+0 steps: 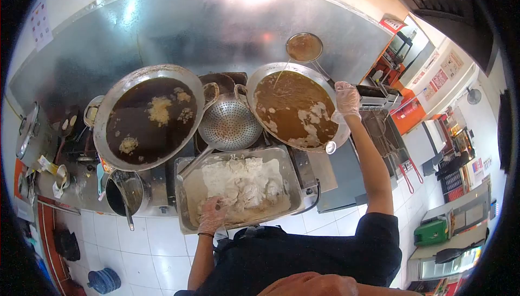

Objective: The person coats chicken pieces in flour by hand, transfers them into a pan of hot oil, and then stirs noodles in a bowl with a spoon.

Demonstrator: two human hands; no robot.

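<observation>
My right hand (348, 101), in a clear plastic glove, is closed around the handle of a round fine-mesh strainer (304, 47). The strainer is raised above the far side of the right wok (242, 96), and a thin stream runs from it into the brown oil (287, 98). Pale bits float there. My left hand (213, 214), also gloved, is low at the near left of a metal tray (187, 195) of flour. Its fingers curl against a flour-coated piece of food (232, 193); more coated lumps (252, 194) lie to the right.
The left wok (100, 128) holds dark oil with clumps of frying batter (160, 110). Between the woks rests a perforated skimmer (230, 125), its handle over the tray. A dark pot (127, 187) stands left of the tray, and a fryer basket (382, 130) sits at right.
</observation>
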